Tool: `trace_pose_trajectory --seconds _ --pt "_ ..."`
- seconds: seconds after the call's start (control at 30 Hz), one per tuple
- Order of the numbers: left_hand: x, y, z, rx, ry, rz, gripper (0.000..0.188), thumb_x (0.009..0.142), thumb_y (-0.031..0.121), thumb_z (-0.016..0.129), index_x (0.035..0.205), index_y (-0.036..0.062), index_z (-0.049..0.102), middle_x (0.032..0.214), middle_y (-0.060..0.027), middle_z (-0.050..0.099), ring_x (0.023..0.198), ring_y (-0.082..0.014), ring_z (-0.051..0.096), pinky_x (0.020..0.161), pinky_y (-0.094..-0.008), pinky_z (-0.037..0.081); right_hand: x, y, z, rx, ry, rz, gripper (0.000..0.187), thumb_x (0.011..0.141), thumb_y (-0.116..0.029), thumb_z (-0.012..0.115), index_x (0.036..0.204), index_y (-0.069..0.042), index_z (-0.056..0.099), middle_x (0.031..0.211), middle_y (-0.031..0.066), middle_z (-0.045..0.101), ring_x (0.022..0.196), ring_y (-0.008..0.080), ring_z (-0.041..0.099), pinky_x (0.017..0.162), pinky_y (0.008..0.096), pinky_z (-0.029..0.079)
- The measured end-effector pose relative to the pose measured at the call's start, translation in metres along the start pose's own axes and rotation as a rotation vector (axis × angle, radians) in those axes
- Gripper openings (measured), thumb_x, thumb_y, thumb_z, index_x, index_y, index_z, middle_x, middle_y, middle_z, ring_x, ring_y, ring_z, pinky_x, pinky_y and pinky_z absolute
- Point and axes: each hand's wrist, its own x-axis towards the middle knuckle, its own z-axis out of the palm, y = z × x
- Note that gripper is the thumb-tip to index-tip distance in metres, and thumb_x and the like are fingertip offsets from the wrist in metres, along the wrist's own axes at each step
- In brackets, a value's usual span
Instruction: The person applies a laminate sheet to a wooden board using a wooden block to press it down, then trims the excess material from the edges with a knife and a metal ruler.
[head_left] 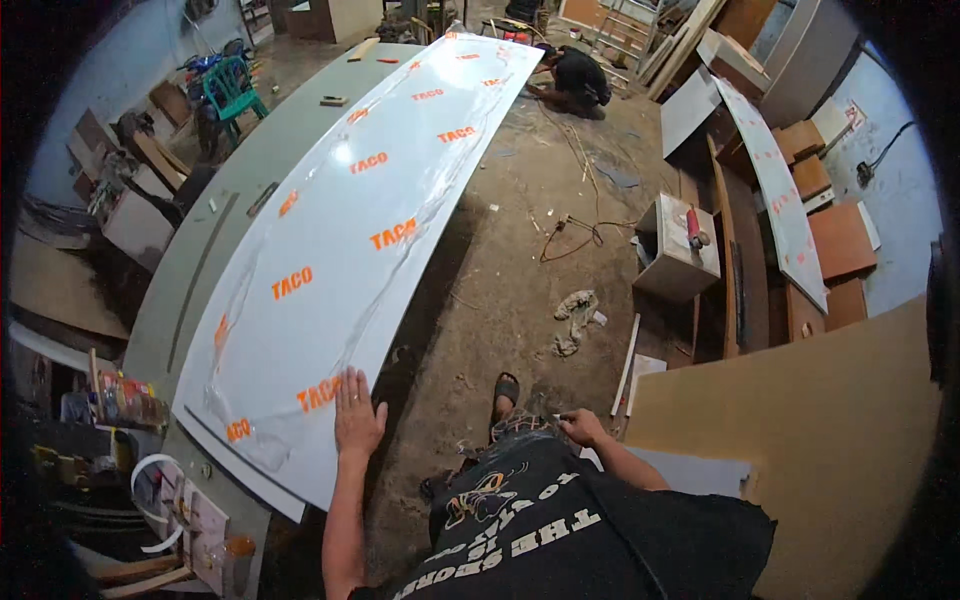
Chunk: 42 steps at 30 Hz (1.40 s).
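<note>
A long white panel (330, 225) under clear film with orange print lies on a grey-green worktable (190, 290). My left hand (358, 415) rests flat on the panel's near right edge, fingers stretched forward. Down at my right side, my right hand (582, 428) is closed, with a small pale tip showing at its fingers. What that thing is I cannot make out. The film looks wrinkled along the panel's edges.
A co-worker (580, 80) crouches at the panel's far end. Cables (570, 225) and a rag (575, 320) lie on the floor. To the right stand a white box (680, 245) with a red tool (695, 228) on it and a large tan board (770, 390).
</note>
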Motion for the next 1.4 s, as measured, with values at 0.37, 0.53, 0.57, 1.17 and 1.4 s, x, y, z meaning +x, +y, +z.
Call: trace_pose_trajectory --seconds 0.37,0.53,0.57,1.17,1.4 --pt "0.337 0.107 0.050 0.149 0.052 0.241 0.068 0.091 0.019 0.057 0.148 -0.0070 0.030 0.155 -0.0251 0.031 0.144 -0.0357 0.033 0.119 -0.0443 0.027 0.160 0.070 -0.160 0.249 0.418 0.058 0.037 0.085 -0.026 0.068 0.113 -0.001 0.071 0.101 0.0195 0.073 0.090 0.0294 0.071 0.082 0.0384 0.054" --pt "0.476 0.157 0.080 0.057 0.059 0.287 0.067 0.090 0.014 0.054 0.148 -0.0084 0.029 0.155 -0.0274 0.030 0.145 -0.0352 0.030 0.120 -0.0414 0.026 0.175 0.124 -0.198 0.322 0.454 0.220 0.036 0.084 -0.028 0.069 0.106 0.000 0.073 0.095 0.0174 0.074 0.087 0.0280 0.071 0.081 0.0386 0.054" --pt "0.503 0.167 0.081 0.017 0.038 0.277 0.068 0.090 0.013 0.054 0.148 -0.0088 0.028 0.155 -0.0281 0.029 0.146 -0.0352 0.029 0.121 -0.0406 0.025 0.186 0.156 -0.187 0.372 0.480 0.209 0.035 0.084 -0.028 0.070 0.104 0.001 0.073 0.094 0.0181 0.074 0.087 0.0275 0.071 0.081 0.0394 0.054" --pt "0.952 0.301 0.161 0.028 0.118 0.303 0.069 0.088 0.016 0.052 0.148 -0.0080 0.028 0.156 -0.0256 0.029 0.147 -0.0380 0.026 0.121 -0.0452 0.022 0.337 0.043 -0.249 0.457 0.439 0.832 0.025 0.092 -0.025 0.065 0.097 -0.002 0.075 0.078 0.0133 0.069 0.073 0.0257 0.065 0.069 0.0430 0.050" --pt "1.089 0.351 0.177 0.034 0.067 0.322 0.069 0.089 0.014 0.049 0.150 -0.0063 0.026 0.159 -0.0241 0.024 0.149 -0.0370 0.022 0.121 -0.0460 0.020 0.458 -0.001 -0.390 0.628 0.392 0.687 0.030 0.090 -0.028 0.065 0.101 -0.002 0.075 0.083 0.0145 0.073 0.080 0.0271 0.070 0.075 0.0425 0.053"
